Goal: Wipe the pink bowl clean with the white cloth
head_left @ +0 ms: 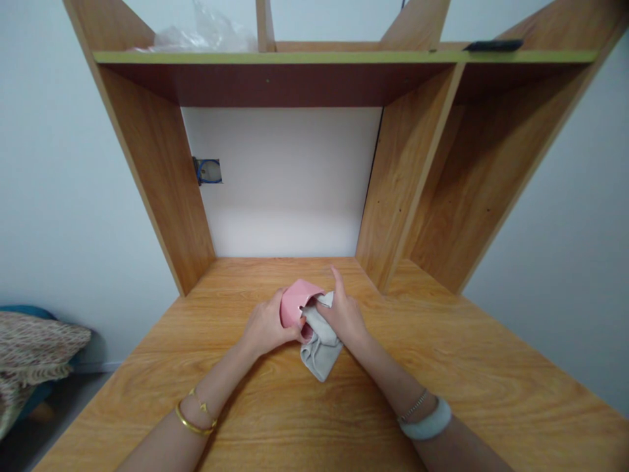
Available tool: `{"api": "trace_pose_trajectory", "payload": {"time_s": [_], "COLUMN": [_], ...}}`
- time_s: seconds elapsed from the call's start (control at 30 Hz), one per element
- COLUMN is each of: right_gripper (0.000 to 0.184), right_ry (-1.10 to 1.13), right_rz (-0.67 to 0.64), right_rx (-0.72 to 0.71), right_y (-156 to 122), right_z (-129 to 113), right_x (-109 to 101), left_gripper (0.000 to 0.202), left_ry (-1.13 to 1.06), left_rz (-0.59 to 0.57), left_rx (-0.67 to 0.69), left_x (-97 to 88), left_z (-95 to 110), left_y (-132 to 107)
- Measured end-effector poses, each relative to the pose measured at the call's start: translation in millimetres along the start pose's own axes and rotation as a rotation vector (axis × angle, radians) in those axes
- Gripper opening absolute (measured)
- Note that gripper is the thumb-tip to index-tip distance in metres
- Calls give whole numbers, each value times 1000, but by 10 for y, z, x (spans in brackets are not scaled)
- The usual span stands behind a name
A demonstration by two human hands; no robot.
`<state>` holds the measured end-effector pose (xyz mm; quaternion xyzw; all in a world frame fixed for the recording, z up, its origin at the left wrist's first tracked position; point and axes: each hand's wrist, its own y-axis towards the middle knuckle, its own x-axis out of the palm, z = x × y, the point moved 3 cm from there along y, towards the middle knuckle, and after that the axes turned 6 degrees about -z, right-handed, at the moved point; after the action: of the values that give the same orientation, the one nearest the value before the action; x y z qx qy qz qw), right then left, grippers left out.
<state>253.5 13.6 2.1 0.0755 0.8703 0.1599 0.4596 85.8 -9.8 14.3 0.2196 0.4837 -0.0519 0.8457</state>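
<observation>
My left hand [266, 326] is closed around a small pink cup [295, 300], tilted on its side over the wooden desk [442, 367]. Pressed against the cup's mouth is a grey cloth [320, 344], gripped by my right hand [344, 313] with the index finger sticking up. The cloth's loose end hangs down onto the desk between my wrists. Both hands meet at the desk's middle, near its back.
A wooden hutch rises behind, with upright panels [398, 190] left and right of a white back wall. The top shelf [295, 58] carries a clear plastic bag [206, 33] and a dark flat object [493, 45]. A patterned fabric [29, 347] lies at the far left, below the desk.
</observation>
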Motion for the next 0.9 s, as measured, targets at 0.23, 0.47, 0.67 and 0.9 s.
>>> {"api": "trace_pose_trajectory", "payload": {"time_s": [0.23, 0.47, 0.67, 0.9], "right_gripper": [75, 75, 70, 64], "right_ry": [9, 33, 123, 338], "right_rz": [98, -59, -77, 77], "right_rx": [-233, -146, -187, -73], "right_y": [-51, -29, -37, 1], "right_z": [-105, -49, -38, 20], "right_x": [-60, -14, -6, 0], "left_gripper": [54, 50, 55, 79], "left_ry": [-59, -102, -212, -346], "left_rz": [43, 21, 51, 59], "left_rx": [21, 73, 135, 45], "left_x": [-72, -72, -67, 0], "left_z": [5, 13, -33, -109], "left_y": [-5, -11, -6, 29]}}
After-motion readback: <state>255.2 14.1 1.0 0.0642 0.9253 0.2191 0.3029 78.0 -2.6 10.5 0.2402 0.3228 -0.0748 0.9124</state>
